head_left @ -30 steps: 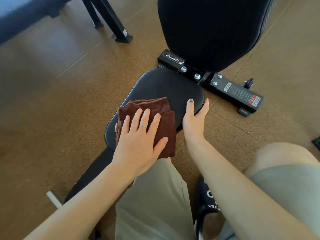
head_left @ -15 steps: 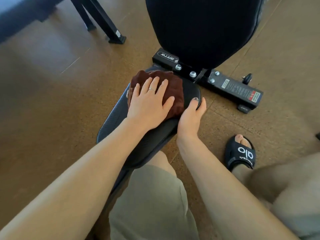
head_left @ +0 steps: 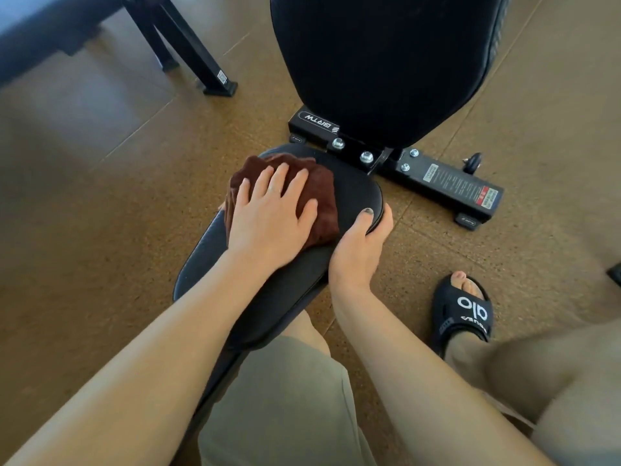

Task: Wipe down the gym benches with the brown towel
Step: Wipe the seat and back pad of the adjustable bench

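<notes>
A brown towel (head_left: 319,203), bunched up, lies on the far part of the black padded bench seat (head_left: 289,284). My left hand (head_left: 268,216) presses flat on the towel with its fingers spread and straight. My right hand (head_left: 361,247) grips the seat's right edge, thumb on top of the pad and fingers curled under the rim. The upright black backrest (head_left: 379,62) rises just beyond the seat.
The bench's black base bar (head_left: 443,183) with bolts and a warning label crosses the brown cork-like floor. A black frame leg (head_left: 198,58) of other equipment stands at the upper left. My foot in a black slide (head_left: 465,311) rests right of the seat.
My left hand slid the towel from the near middle of the seat up to its far end, then slightly leftward. My right hand kept its hold on the seat's right edge.
</notes>
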Available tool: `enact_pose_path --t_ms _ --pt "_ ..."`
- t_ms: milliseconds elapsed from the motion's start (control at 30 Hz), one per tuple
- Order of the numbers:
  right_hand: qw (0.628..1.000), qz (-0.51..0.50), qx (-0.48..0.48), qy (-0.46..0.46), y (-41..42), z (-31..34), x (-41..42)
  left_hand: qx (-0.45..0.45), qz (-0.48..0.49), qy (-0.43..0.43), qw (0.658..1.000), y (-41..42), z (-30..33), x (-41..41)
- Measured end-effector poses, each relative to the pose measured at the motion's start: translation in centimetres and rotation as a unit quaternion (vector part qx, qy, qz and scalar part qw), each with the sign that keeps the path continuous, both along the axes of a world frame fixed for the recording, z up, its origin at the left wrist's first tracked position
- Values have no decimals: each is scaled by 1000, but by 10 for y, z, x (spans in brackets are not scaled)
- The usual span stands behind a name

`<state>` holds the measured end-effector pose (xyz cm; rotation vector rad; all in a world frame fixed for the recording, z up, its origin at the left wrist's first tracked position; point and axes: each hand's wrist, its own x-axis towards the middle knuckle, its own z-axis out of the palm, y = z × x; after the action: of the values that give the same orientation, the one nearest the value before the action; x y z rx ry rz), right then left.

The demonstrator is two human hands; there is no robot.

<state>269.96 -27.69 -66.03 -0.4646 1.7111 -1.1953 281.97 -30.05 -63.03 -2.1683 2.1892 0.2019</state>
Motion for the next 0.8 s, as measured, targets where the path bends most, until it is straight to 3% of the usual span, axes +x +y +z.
enact_pose_path --t_ms 100,333,533,633,800 --pt "999 38 15 -11 4 4 -4 7 21 5 1000 -7 -1 -6" --pt "999 49 22 6 36 22 19 33 19 5 999 114 18 19" --pt "999 43 17 -25 32 15 18 -12 9 6 1000 41 3 24" --pt "998 56 28 -22 33 13 15 13 44 32 998 -13 3 23" --pt "999 20 34 -20 31 16 21 13 79 29 996 49 13 33"
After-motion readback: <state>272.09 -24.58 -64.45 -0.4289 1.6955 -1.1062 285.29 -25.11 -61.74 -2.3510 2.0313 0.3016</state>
